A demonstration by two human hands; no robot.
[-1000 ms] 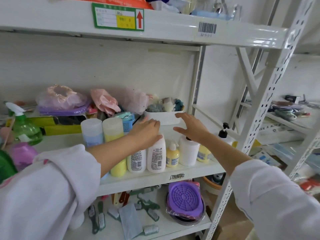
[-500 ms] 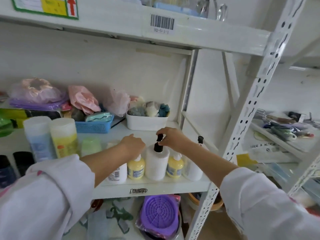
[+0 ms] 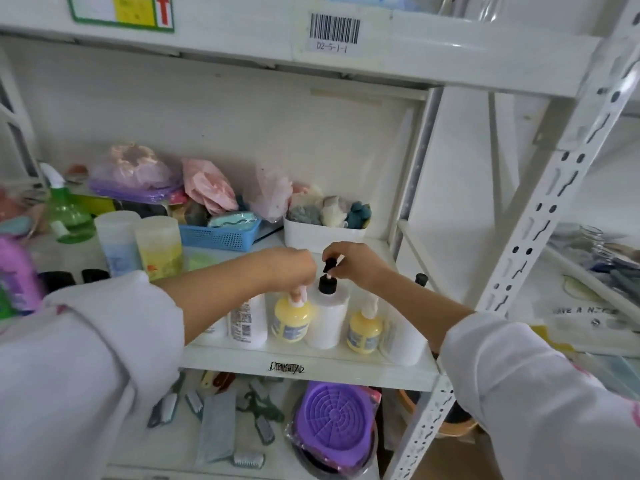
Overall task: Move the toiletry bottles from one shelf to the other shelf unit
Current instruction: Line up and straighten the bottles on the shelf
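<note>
Head view, the only one: both hands are at the front-edge row of bottles on the middle shelf [image 3: 311,367]. Landmark is the white pump bottle [image 3: 327,318] with the black pump head. Right hand [image 3: 356,266] sits directly over it, fingers curled and pinching the black nozzle from above; top pinch makes sense, the pump is the only part clear of its neighbours. Left hand [image 3: 287,266] is just left of the pump, fingers curled down around the white top of the yellow bottle [image 3: 291,320], which stands touching the landmark's left side. Looks like one bottle per hand for a double carry, judging by the grips. Neither bottle looks lifted; both bases appear to sit on the shelf. Right of the landmark: a second yellow bottle [image 3: 363,332], untouched, then another white bottle [image 3: 403,341] with a black pump, partly hidden by the right forearm. Left of the yellow bottle in hand: a white barcode bottle [image 3: 247,322]. Behind the landmark: a white bin [image 3: 322,237] of sponges, far enough back not to block a straight lift. Further right, past the perforated upright [image 3: 540,216], is a second shelf unit [image 3: 595,289], presumably the destination. Risk as I read it: a lift by the pump head could let the bottle swing into the second yellow one. Row is packed tight, so pull straight up first.
</note>
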